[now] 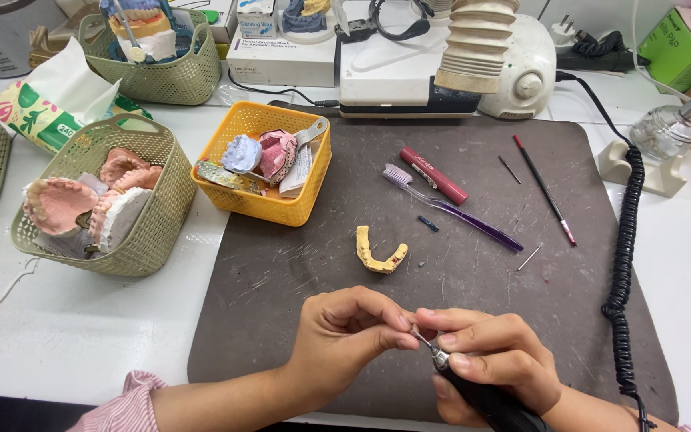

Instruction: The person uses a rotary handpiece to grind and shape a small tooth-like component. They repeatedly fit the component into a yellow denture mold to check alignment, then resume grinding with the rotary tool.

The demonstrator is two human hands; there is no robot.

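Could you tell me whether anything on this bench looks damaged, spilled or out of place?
Only wear: the dark mat is scratched and dusted pale. A tiny blue bit lies loose near the purple toothbrush. Nothing is spilled.

Matt, scuffed rubbery work mat (297,272); woven-look plastic baskets (161,200); glossy translucent plastic toothbrush (457,212); chalky plaster dental cast (379,254).

Two hands, left hand (345,332) and right hand (493,364); four baskets, three green (161,200) and one orange (237,120); one purple toothbrush (449,208); one yellow dental cast (379,254); one red tube (433,176)
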